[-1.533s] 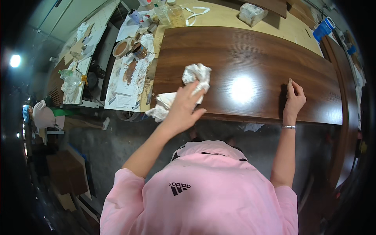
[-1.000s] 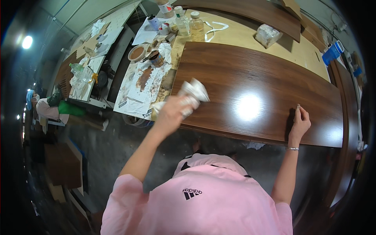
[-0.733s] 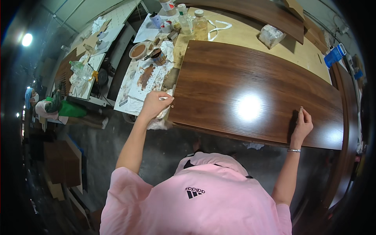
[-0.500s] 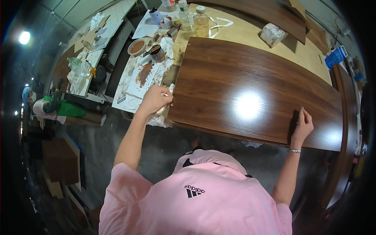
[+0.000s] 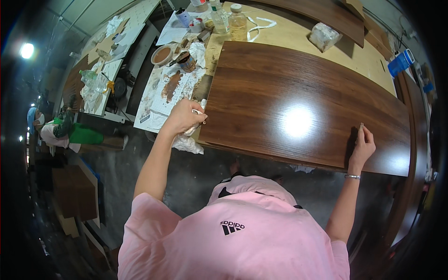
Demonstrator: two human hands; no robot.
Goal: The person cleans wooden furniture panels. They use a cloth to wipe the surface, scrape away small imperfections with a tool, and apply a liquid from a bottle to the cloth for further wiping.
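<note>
A glossy dark-brown wood panel (image 5: 261, 93) lies flat on the table in front of me. My left hand (image 5: 184, 116) is closed at the panel's left edge, with a crumpled white rag (image 5: 189, 143) in its grip and hanging below it. A small pale round end pokes out by those fingertips; its kind is too small to tell. Over the panel's right part, my right hand (image 5: 362, 148) pinches a tiny pale brownish piece (image 5: 361, 126), with a dark shadow beside it. Whether its tip touches the panel I cannot tell.
Left of the panel, stained paper (image 5: 161, 95) bears a tub of brown paste (image 5: 162, 55) and an open can (image 5: 186, 62). Glass bottles (image 5: 238, 25) and a wrapped white bundle (image 5: 324, 37) stand behind. A co-worker (image 5: 70, 133) is at far left.
Both hands keep nearly the same places and grips. The view has shifted slightly, and the co-worker at far left has moved a little.
</note>
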